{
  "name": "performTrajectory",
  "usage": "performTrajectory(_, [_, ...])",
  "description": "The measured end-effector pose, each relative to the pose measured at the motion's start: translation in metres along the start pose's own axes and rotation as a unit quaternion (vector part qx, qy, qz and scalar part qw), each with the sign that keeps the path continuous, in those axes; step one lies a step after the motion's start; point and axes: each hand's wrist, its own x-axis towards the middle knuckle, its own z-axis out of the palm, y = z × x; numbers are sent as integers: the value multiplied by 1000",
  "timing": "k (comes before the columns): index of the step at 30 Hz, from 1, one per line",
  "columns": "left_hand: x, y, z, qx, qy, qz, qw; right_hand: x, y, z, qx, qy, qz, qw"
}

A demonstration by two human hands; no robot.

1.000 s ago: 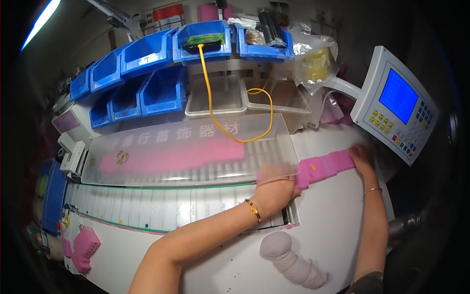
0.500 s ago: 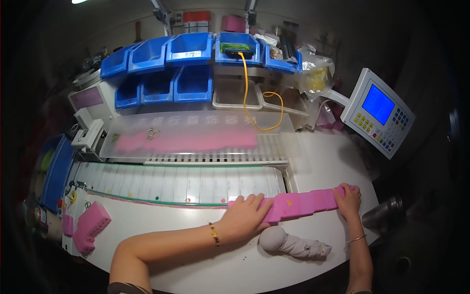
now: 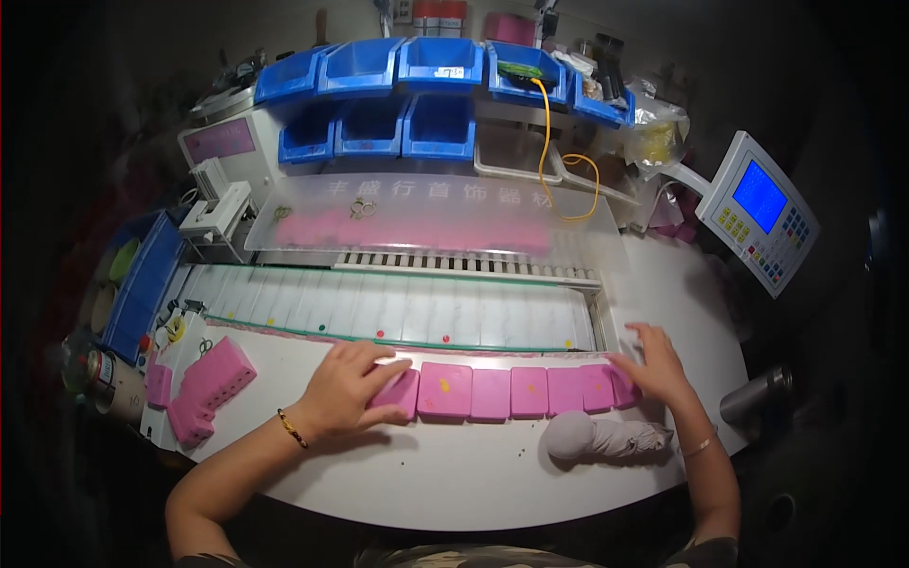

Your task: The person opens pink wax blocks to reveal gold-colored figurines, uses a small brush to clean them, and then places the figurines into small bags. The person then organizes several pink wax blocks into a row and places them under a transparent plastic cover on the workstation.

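Several flat pink rubber-like blocks lie side by side in a row along the front of the white table. Yellow marks show on some of them. My left hand has its thumb and fingers around the leftmost block, partly covering it. At the other end, my right hand is spread, its thumb by the rightmost block and its other fingers raised. Just below that end lies a grey cloth bundle, round at one side and twisted at the other.
Behind the row runs a long white conveyor-like bed with coloured dots. More pink blocks with holes stand at left. A control panel and a metal cylinder are at right. Blue bins line the back.
The overlapping, slanted strip of blocks is now laid flat in a spaced row. My left hand moved left to its end; my right hand loosened and spread. The head view has shifted.
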Motion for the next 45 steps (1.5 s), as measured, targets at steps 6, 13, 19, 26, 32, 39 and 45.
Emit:
performTrajectory(6, [-11, 13, 1, -44, 152, -110, 981, 56, -10, 25, -60, 128, -160, 977])
performTrajectory(13, [-54, 19, -1, 22, 174, -235, 956, 29, 5, 23, -74, 121, -132, 981])
performTrajectory(19, [-62, 31, -1, 37, 126, -289, 948, -29, 53, 8, 9, 124, 19, 992])
performTrajectory(26, [-33, 41, 23, 12, 53, -304, 951, -53, 40, 31, 336, -81, 30, 938])
performTrajectory(32, [-44, 17, 23, 21, 77, -330, 941, -55, 12, 33, 216, -36, -29, 975])
performTrajectory(39, [-66, -15, 7, 16, 102, -340, 935, -34, -20, 43, 329, -114, -1, 938])
performTrajectory(45, [-55, 10, -2, 38, 124, -281, 951, -20, -21, 49, 206, -72, -99, 971])
